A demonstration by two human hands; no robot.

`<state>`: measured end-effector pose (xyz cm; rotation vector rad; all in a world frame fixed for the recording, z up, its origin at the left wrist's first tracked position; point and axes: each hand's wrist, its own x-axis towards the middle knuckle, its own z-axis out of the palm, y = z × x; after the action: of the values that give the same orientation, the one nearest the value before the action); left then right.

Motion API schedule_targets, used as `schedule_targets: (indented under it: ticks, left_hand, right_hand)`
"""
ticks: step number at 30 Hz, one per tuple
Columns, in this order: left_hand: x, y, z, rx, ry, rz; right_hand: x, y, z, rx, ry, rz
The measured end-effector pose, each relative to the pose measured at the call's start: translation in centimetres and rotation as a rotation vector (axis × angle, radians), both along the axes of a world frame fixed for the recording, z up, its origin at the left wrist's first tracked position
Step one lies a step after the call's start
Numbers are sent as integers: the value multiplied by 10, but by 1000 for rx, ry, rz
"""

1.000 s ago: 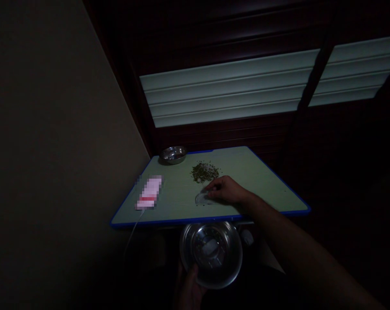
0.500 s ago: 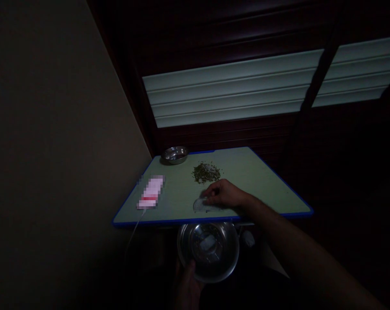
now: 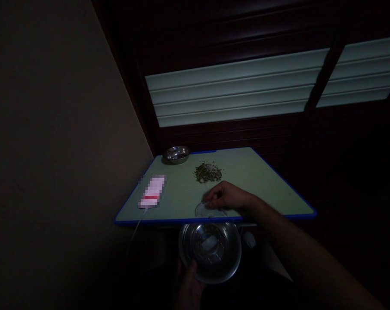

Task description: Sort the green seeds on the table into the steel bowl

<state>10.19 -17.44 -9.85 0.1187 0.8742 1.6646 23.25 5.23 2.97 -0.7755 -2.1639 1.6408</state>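
My left hand [image 3: 190,285] grips the near left rim of a steel bowl [image 3: 233,258], thumb over the edge, just below the table's front edge. A pale reflection or object shows in the bowl's bottom; I cannot tell which. My right hand [image 3: 227,196] is closed on a thin, clear, round-edged piece [image 3: 202,210], perhaps plastic, against the tabletop near the front edge. Its fingertips pinch the upper side of the piece, partly hiding it. Beyond that hand lies a loose pile of small greenish-brown grains [image 3: 208,172] with some whitish bits among them.
A second, smaller steel bowl [image 3: 176,160] stands at the table's back left corner. A blurred-out pink-screened phone [image 3: 153,191] with a white cable [image 3: 135,232] lies at the left. The pale green table [image 3: 259,172] has a blue edge. A wall rises on the left, dark slatted panels behind.
My right hand has drawn the clear piece toward the table's front edge, closer to the bowl. My left hand still holds the bowl beneath the edge. The grain pile looks unchanged.
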Motion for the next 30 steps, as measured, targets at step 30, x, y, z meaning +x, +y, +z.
schedule_targets:
  ticks: [30]
  left_hand:
    - [2,-4,-3,-62,-20,2]
  right_hand:
    - [11,32,-9,529,92,-849]
